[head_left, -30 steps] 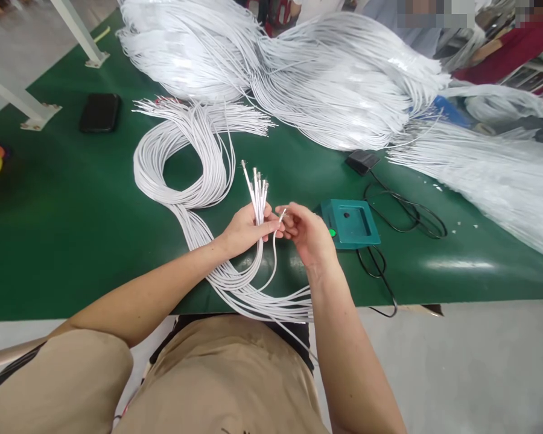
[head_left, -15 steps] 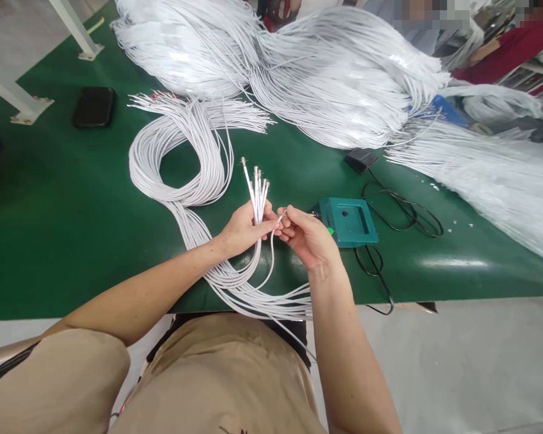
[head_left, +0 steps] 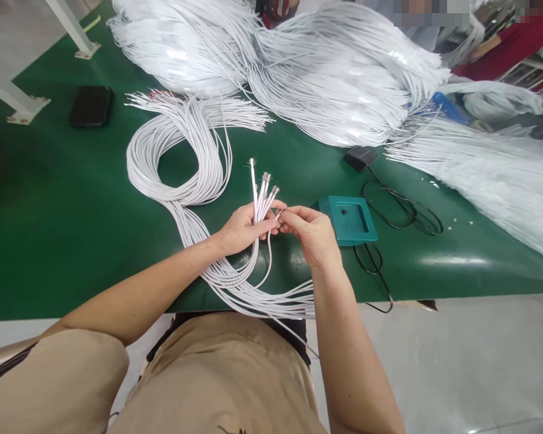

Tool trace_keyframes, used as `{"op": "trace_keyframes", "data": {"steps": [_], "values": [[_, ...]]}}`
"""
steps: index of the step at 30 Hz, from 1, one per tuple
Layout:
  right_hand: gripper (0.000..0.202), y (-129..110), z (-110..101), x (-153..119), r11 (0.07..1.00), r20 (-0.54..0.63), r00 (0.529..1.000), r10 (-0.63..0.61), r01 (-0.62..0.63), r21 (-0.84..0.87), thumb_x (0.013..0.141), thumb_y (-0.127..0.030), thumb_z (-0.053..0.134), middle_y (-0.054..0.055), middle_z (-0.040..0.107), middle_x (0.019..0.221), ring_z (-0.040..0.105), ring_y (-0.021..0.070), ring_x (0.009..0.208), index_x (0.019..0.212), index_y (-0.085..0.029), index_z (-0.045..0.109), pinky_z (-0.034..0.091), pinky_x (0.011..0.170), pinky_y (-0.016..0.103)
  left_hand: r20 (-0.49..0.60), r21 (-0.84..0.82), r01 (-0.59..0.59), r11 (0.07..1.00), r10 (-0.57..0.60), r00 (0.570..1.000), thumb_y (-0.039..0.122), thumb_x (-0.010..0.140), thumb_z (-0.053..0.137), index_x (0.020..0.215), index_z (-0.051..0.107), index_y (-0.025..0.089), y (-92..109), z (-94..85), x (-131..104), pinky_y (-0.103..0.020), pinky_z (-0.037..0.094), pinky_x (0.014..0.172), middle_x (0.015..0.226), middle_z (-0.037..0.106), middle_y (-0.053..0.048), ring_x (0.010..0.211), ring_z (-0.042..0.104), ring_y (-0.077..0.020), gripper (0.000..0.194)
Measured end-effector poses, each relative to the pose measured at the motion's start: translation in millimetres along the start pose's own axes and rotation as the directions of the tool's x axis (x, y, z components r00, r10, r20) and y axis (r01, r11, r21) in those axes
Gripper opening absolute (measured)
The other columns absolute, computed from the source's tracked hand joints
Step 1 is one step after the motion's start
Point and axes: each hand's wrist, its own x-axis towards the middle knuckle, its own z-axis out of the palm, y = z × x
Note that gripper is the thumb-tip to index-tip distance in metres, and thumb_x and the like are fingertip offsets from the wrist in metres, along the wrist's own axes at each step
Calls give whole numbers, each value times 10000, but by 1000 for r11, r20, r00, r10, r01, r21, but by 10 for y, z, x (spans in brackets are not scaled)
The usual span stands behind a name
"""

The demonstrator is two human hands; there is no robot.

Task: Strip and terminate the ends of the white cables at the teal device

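Several white cables (head_left: 259, 211) stand up out of my left hand (head_left: 248, 229), their stripped metal ends on top. Between its thumb and fingers a single cable leans right, toward my right hand (head_left: 305, 226). The fingertips of my right hand pinch the thin bare end of that cable. Both hands almost touch. From below my left hand the cables run in a curve to a looped bundle (head_left: 178, 157) on the green table. Just right of my right hand sits a small teal device (head_left: 352, 221).
Large heaps of white cables (head_left: 335, 72) cover the back of the table (head_left: 49, 241). A black box (head_left: 91, 106) lies at the left, near white metal legs (head_left: 25, 102). Right of centre are a black pedestal-like block (head_left: 361, 158) and black cords. People are at the upper right.
My right hand has turned, its fingers closing in on the single cable's end. The upright cable ends have shifted and fanned slightly to the right.
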Motion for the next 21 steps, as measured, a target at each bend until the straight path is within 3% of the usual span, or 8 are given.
{"op": "trace_keyframes", "data": {"steps": [5,8,12,16,19,21], "values": [[78,36,13,-6,982,-89,994,-56,39,-183,638,-246,654,-15,627,614,568,118,589,625,-170,664,500,610,259,29,30,13,999,-14,999,227,839,598,1196,605,161,43,-22,3,-187,472,566,768,606,-9,658,616,-95,363],[105,89,13,-25,992,-137,990,-22,5,-126,647,-279,640,-27,591,615,540,109,553,653,-174,653,524,589,271,2,9,18,1000,-18,1000,233,838,596,1204,590,158,39,-30,9,-191,475,564,805,631,-23,678,635,-106,373],[219,86,-4,-31,996,-97,994,-53,46,-72,716,-375,629,-12,629,708,561,108,608,803,-183,687,525,664,273,-6,-3,24,1000,-24,1000,239,831,607,1208,581,154,28,-38,18,-187,464,546,817,642,-32,692,653,-119,387],[235,58,4,-12,964,-14,990,-142,135,-231,736,-403,661,12,673,747,608,144,686,814,-183,681,500,712,290,-9,24,26,999,-26,1000,224,823,618,1195,583,158,42,-41,15,-187,462,541,782,624,-12,678,647,-114,379],[134,107,26,-9,876,14,962,-271,253,-411,791,-317,615,11,658,717,598,154,675,737,-196,635,475,693,292,-15,-27,50,998,-50,999,201,816,626,1178,576,151,61,-29,7,-202,487,583,737,597,16,633,625,-92,368],[175,160,32,-14,700,46,894,-447,381,-604,857,-269,524,30,638,746,576,170,717,715,-204,601,453,719,309,-26,-106,85,991,-88,996,176,803,634,1157,570,143,66,-14,9,-218,501,610,722,595,24,604,610,-82,361]]}}
